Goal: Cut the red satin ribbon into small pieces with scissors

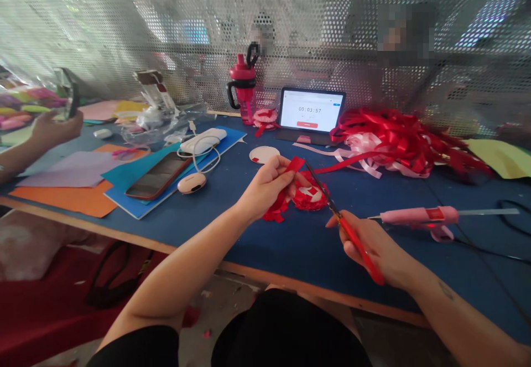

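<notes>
My left hand [271, 184] pinches a red ribbon [296, 163] between thumb and fingers. In my right hand [369, 242] is a pair of scissors [350, 231] with red handles, its blades pointing up and left to the ribbon's end. The blades look nearly closed; whether they touch the ribbon I cannot tell. Beneath my left hand lie cut red ribbon pieces [276, 212]. Just right of them is a round red ribbon piece [311, 194] with a pale centre. A white disc [264, 154] with a small red patch lies behind my left hand.
A heap of red and pink ribbon [385, 134] lies at back right, near a tablet [312, 111] showing a timer. A pink glue gun [418, 216] rests at right. Left are a phone [160, 176], a power bank [203, 141] and coloured sheets [70, 170]. Another person's hand [58, 129] holds a phone.
</notes>
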A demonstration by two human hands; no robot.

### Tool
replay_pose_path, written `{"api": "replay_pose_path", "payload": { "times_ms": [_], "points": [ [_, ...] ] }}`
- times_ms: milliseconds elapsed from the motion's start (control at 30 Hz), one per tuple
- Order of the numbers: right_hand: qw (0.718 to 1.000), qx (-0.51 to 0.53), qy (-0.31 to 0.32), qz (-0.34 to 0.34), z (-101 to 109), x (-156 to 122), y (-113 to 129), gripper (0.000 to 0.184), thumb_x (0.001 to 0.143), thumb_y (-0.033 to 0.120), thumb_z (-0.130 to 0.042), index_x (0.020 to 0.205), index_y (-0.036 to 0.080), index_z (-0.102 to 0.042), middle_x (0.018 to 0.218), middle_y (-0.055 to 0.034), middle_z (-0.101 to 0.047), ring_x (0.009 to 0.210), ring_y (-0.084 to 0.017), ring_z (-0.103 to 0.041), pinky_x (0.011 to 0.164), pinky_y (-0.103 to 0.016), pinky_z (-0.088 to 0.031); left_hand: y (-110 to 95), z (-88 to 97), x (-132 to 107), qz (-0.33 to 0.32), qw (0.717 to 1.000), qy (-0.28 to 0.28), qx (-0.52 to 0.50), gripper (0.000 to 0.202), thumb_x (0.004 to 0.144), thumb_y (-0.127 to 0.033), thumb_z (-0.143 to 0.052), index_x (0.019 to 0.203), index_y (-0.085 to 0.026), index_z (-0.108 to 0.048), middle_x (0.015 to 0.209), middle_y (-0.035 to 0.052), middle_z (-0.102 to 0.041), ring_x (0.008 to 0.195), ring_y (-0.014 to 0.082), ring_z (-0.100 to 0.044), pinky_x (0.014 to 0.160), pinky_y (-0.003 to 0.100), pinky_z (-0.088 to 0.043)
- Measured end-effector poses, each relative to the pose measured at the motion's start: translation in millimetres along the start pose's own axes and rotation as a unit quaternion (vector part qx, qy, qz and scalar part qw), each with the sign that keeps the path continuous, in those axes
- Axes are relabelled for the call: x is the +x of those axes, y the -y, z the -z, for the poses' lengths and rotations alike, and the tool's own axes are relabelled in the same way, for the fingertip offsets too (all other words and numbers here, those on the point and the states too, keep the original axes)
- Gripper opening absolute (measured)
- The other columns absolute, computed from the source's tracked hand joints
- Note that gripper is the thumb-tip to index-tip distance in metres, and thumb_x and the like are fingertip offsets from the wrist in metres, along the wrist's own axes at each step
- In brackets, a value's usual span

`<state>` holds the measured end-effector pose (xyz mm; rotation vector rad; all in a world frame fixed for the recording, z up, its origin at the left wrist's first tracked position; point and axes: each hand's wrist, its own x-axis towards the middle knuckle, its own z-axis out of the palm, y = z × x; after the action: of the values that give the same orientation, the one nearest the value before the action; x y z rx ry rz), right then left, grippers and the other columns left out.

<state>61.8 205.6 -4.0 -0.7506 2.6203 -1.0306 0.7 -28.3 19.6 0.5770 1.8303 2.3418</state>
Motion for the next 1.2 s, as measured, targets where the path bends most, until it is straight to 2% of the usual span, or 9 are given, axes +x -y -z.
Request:
{"api": "replay_pose_path", "payload": {
  "times_ms": [100, 300, 633, 933, 1200],
  "points": [
    [0.999, -0.036, 0.013, -0.009, 0.2, 0.9, 3.3, 0.034, 0.088, 0.051, -0.043, 0.100, 0.020, -0.045, 0.068, 0.0006, -0.052, 0.055, -0.015, -0.047, 0.053, -0.025, -0.031, -0.1, 0.6, -0.1, 0.008, 1.000, 0.011, 0.002, 0.016, 0.084, -0.025, -0.055, 0.081, -0.018, -0.041, 0.070, 0.0026, -0.068, 0.046, 0.0047, -0.047, 0.042, 0.016, -0.036],
    [0.998, -0.053, 0.017, 0.009, -0.2, 2.8, 6.3, 0.032, 0.089, 0.053, -0.039, 0.088, 0.021, -0.039, 0.063, 0.0018, -0.051, 0.053, -0.014, -0.044, 0.051, -0.025, -0.028, -2.2, -0.8, -1.4, 0.047, 0.999, 0.020, 0.009, 0.016, 0.082, -0.025, -0.058, 0.078, -0.016, -0.045, 0.061, 0.0023, -0.066, 0.039, 0.0008, -0.036, 0.039, 0.012, -0.023],
    [0.999, -0.033, 0.020, 0.010, 0.3, 3.2, 4.3, 0.038, 0.091, 0.058, -0.034, 0.085, 0.022, -0.040, 0.061, 0.0025, -0.050, 0.051, -0.014, -0.044, 0.050, -0.025, -0.025, -4.6, -5.1, -3.2, 0.071, 0.997, 0.022, 0.004, 0.018, 0.077, -0.028, -0.061, 0.074, -0.015, -0.049, 0.054, 0.0022, -0.064, 0.037, 0.0004, -0.032, 0.039, 0.013, -0.020],
    [0.999, -0.019, 0.026, -0.016, 2.5, 5.6, 13.8, 0.015, 0.092, 0.035, -0.041, 0.091, 0.021, -0.046, 0.054, 0.0046, -0.049, 0.047, -0.013, -0.047, 0.048, -0.023, -0.026, -4.4, 2.0, -1.4, 0.086, 0.996, 0.028, 0.005, 0.017, 0.074, -0.026, -0.065, 0.070, -0.013, -0.054, 0.053, 0.0037, -0.065, 0.034, 0.0003, -0.033, 0.037, 0.015, -0.017],
    [0.999, -0.028, 0.022, -0.012, 2.6, 5.2, 14.9, 0.014, 0.091, 0.029, -0.039, 0.088, 0.020, -0.049, 0.053, 0.0045, -0.050, 0.047, -0.012, -0.047, 0.047, -0.023, -0.026, -3.6, 3.7, -0.8, 0.092, 0.995, 0.026, 0.013, 0.017, 0.073, -0.025, -0.065, 0.069, -0.013, -0.054, 0.053, 0.0036, -0.064, 0.033, 0.0011, -0.034, 0.035, 0.016, -0.016]
  ]
}}
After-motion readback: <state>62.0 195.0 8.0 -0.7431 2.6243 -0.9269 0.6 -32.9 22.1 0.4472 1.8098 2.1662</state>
